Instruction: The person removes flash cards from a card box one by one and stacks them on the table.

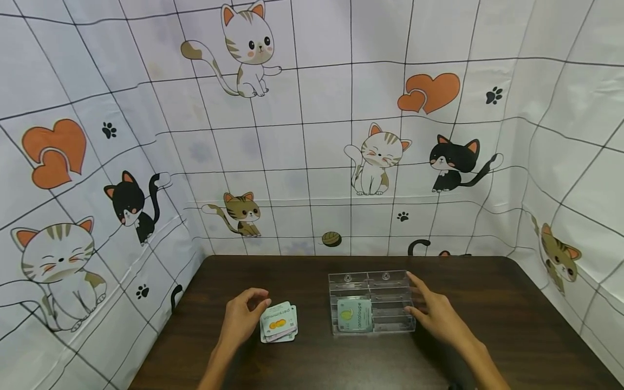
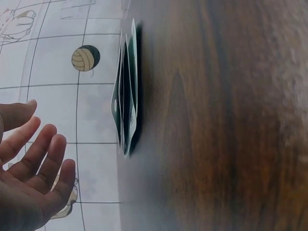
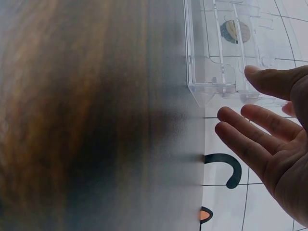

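Note:
A small stack of picture cards [image 1: 280,322] lies on the table, slightly fanned; its top card reads "persimmon" above orange fruit. My left hand [image 1: 243,314] is just left of the stack, its fingers relaxed and holding nothing. In the left wrist view that hand stands apart from the cards [image 2: 126,96], seen edge-on. To the right is a clear plastic compartment box [image 1: 390,285], with a "cantaloupe" card [image 1: 354,315] in its front left part. My right hand [image 1: 438,312] is at the box's right side, with thumb and forefinger extended at its edge; the other fingers are loosely straight [image 3: 250,132].
The dark wooden table [image 1: 312,360] has rounded far corners. Behind it and along both sides hangs a white gridded sheet [image 1: 322,151] printed with cats, hearts and paw prints. Two round knobs show along the box's back edge.

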Available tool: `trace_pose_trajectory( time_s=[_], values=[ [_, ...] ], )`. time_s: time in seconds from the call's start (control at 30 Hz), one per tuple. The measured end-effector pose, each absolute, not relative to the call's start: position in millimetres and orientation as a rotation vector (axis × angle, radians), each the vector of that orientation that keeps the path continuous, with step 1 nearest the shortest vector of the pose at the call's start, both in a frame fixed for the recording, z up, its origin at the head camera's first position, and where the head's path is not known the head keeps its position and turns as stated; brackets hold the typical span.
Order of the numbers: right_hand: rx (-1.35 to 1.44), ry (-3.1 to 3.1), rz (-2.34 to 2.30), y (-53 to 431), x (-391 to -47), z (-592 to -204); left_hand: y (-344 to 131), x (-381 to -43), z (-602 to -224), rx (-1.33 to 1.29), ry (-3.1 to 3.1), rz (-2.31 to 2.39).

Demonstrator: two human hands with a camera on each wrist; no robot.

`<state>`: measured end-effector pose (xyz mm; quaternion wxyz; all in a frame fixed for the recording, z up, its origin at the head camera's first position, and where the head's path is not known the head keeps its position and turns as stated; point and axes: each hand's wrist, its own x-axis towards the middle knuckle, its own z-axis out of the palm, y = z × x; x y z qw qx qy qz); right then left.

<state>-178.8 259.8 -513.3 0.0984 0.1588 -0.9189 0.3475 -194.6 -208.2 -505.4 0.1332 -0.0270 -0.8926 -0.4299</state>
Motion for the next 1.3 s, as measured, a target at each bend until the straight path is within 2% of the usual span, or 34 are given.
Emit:
trace_pose_trajectory(
  time_s=[1.3],
  values=[
    [0.449, -2.75, 1.001, 259, -181, -513, -174, -192, -502, -0.314, -2.578, -1.315]
  ],
)
